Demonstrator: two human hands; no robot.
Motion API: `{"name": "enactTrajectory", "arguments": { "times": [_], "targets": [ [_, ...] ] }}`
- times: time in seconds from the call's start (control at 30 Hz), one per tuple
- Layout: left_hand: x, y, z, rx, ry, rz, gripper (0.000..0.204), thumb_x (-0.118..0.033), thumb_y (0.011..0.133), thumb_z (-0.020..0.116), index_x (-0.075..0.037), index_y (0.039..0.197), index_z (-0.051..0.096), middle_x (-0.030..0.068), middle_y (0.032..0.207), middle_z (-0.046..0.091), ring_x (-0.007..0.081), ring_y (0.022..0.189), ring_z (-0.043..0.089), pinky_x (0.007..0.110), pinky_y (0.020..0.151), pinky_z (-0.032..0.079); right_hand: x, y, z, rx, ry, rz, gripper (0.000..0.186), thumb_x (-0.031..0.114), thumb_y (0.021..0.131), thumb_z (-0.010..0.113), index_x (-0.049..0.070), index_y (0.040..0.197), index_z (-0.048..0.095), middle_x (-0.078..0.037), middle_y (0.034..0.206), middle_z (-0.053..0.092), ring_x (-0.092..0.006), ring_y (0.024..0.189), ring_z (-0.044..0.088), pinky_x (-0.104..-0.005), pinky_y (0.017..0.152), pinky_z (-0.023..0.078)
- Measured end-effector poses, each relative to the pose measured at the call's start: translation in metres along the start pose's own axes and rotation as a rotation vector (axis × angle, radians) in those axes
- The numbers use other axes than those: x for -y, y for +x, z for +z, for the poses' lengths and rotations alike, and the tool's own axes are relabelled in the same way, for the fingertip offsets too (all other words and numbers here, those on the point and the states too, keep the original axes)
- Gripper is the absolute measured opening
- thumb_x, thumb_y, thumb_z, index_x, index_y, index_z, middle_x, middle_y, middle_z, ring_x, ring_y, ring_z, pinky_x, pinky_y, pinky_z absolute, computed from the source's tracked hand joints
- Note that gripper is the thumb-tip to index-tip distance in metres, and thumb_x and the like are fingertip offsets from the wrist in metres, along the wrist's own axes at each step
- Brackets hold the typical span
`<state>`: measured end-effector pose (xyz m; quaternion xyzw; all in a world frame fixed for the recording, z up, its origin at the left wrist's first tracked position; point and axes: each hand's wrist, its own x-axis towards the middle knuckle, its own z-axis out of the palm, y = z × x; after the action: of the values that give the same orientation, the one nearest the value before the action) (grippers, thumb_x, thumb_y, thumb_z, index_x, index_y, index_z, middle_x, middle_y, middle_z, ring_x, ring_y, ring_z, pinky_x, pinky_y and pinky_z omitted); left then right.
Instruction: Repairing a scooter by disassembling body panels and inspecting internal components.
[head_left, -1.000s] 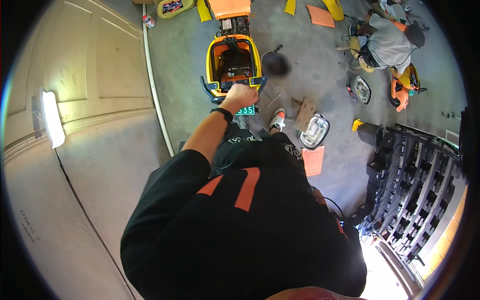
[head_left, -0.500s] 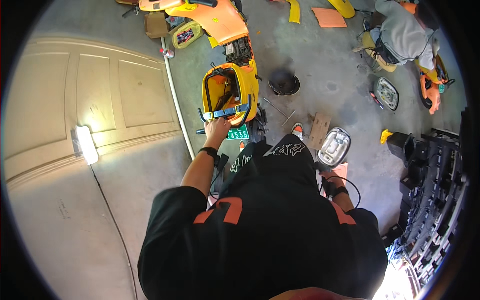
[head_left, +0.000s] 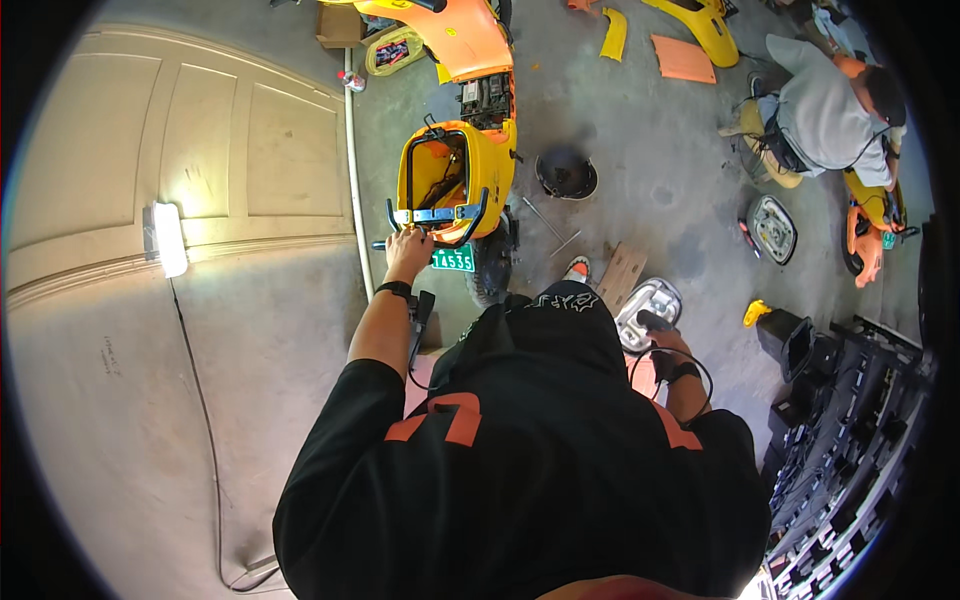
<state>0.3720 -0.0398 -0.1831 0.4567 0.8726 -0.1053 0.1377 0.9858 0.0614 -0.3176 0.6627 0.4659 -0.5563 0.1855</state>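
My left hand (head_left: 406,254) is closed on the dark grab rail (head_left: 474,222) at the rear of a yellow and orange scooter (head_left: 500,165). Its storage well stands open with the seat off, showing wires inside. A green number plate (head_left: 452,259) hangs below the rail, beside the rear tyre (head_left: 492,272). My right hand (head_left: 668,343) hangs low on my right, over a pale oval seat base (head_left: 640,308) lying on the floor. Something dark covers its fingers, perhaps a glove, so their pose is unclear. Whether it touches the seat base cannot be made out.
A black round tub (head_left: 566,174), a T-shaped metal tool (head_left: 552,222) and a wooden board (head_left: 621,275) lie on the floor. Another person (head_left: 825,110) crouches by a second scooter (head_left: 866,240) at right. Black parts (head_left: 850,420) are stacked nearer. A wall (head_left: 200,160) runs along the left.
My view has shifted, and more of the rear tyre shows. My right hand now appears over the seat base, having been beside its near end. My left hand stays on the rail.
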Motion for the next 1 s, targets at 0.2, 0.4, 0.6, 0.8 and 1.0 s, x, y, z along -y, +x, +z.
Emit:
{"name": "enactTrajectory", "arguments": {
  "times": [0.2,0.4,0.6,0.8,1.0],
  "targets": [
    [-0.001,0.008,0.001,0.053,-0.046,-0.009,0.04,-0.047,0.09,0.048,-0.016,0.104,0.069,0.015,0.117,0.06,0.0362,0.112,0.052,0.05,0.098,0.035,-0.055,0.037,0.009,-0.058,-0.204,-0.163,0.037,0.033,0.076,0.067,0.0,0.094,0.067,-0.011,0.082,0.068,-0.0236,0.078,0.065,-0.0363,0.068,0.05],
    [-0.002,0.01,-0.001,0.088,-0.082,-0.041,0.039,-0.047,0.088,0.051,-0.018,0.107,0.068,0.0125,0.121,0.059,0.0371,0.116,0.048,0.049,0.102,0.032,-0.037,0.029,0.022,0.039,-0.286,-0.25,0.037,0.032,0.076,0.067,0.0,0.094,0.066,-0.011,0.081,0.067,-0.0233,0.078,0.065,-0.0359,0.068,0.05],
    [0.001,0.007,0.012,0.064,0.001,-0.082,0.05,-0.047,0.089,0.05,-0.018,0.13,0.052,0.0213,0.143,0.036,0.0408,0.135,0.024,0.052,0.112,0.015,-0.027,0.006,0.015,0.095,-0.375,-0.333,0.036,0.031,0.076,0.068,-0.001,0.093,0.066,-0.01,0.08,0.067,-0.023,0.077,0.065,-0.0354,0.068,0.05],
    [0.01,0.013,0.018,0.09,-0.042,-0.071,0.062,-0.048,0.083,0.056,-0.011,0.131,0.049,0.0171,0.138,0.04,0.0376,0.131,0.03,0.049,0.111,0.018,0.034,-0.025,-0.003,0.183,-0.009,0.088,0.038,0.029,0.073,0.072,-0.003,0.093,0.066,-0.011,0.082,0.066,-0.0212,0.077,0.064,-0.0357,0.067,0.049],
    [0.007,0.013,0.015,0.129,-0.067,-0.038,0.065,-0.046,0.078,0.061,-0.012,0.132,0.047,0.0162,0.134,0.045,0.0361,0.129,0.035,0.049,0.109,0.021,0.012,0.015,-0.021,0.093,-0.018,0.007,0.052,0.033,0.072,0.073,-0.005,0.106,0.065,-0.013,0.098,0.067,-0.0209,0.09,0.061,-0.034,0.079,0.047]
  ]
}}
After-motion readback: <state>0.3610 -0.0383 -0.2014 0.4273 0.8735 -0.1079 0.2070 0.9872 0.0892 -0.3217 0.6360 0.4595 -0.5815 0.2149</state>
